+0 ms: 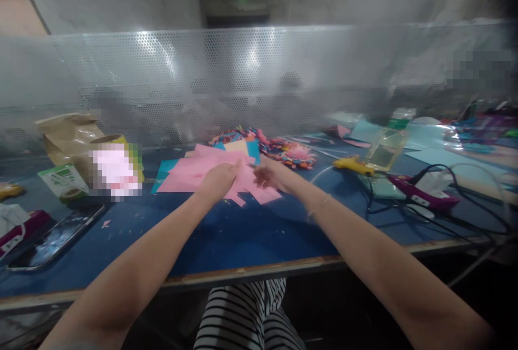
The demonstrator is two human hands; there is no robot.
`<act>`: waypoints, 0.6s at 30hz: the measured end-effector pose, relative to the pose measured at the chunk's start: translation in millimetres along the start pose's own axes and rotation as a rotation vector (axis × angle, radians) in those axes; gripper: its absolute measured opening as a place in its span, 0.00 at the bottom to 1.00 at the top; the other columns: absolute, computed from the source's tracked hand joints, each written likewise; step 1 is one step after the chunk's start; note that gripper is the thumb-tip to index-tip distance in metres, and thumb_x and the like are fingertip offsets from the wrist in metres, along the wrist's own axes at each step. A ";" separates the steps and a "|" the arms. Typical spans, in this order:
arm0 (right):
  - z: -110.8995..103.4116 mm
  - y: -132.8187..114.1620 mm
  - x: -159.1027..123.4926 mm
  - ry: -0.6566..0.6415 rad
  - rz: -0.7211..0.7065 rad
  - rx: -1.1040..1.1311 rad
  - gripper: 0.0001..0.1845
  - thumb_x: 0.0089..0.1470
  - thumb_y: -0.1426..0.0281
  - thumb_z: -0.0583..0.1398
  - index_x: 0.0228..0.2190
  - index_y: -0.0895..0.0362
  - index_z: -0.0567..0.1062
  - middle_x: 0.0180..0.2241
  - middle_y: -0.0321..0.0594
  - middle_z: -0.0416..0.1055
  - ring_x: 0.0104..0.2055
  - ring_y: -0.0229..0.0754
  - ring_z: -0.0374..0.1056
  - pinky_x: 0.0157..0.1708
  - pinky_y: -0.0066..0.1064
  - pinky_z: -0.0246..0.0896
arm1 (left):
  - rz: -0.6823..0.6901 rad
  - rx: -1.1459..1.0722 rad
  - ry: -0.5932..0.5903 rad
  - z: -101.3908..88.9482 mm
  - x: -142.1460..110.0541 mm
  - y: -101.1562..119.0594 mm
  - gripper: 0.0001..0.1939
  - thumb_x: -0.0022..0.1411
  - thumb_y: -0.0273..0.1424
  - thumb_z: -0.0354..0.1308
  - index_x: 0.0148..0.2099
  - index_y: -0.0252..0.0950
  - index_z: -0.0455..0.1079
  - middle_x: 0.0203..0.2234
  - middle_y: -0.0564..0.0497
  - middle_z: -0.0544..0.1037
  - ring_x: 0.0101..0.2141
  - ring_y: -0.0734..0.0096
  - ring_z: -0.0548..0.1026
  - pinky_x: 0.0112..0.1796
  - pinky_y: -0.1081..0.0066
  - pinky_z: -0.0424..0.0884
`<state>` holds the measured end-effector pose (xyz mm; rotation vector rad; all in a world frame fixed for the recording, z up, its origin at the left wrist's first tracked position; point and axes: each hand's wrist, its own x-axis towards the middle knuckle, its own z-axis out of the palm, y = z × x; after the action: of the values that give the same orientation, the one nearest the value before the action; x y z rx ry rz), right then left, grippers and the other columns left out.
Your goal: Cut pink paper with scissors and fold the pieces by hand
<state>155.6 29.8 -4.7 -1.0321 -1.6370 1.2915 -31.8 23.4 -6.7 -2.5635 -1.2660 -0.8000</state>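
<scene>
My left hand [220, 180] is closed on a sheet of pink paper [190, 169], its thumb and fingers pressed near the right side. My right hand [269, 173] curls around what look like scissors [251, 165], whose small dark blade points left at the paper. Blur hides most of them. Cut strips of the pink paper fan out below and between both hands. Blue paper [164, 169] shows under the pink at the left. Just behind lies a heap of shredded coloured paper [289, 150].
At the left are a brown paper bag [67, 137], a green-white box [65, 182] and a phone [59, 237]. To the right stand a yellow glue gun [354, 165], a clear bottle [386, 148], a purple tissue box [424, 193] and black cables. A perforated metal screen [243, 75] rises behind.
</scene>
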 end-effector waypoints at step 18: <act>1.5 8.5 5.0 0.451 -0.854 -0.792 0.07 0.46 0.75 0.53 0.22 0.59 0.70 0.23 0.39 0.64 0.29 0.36 0.60 0.31 0.29 0.57 | -0.681 -1.545 0.051 3.0 9.3 23.5 0.17 0.53 0.40 0.44 0.28 0.31 0.65 0.21 0.45 0.72 0.24 0.70 0.72 0.31 0.66 0.68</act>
<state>153.4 35.2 -12.8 -0.7860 -1.9069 -0.1698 -7.7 16.2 -2.4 -2.7556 -1.9775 -2.8561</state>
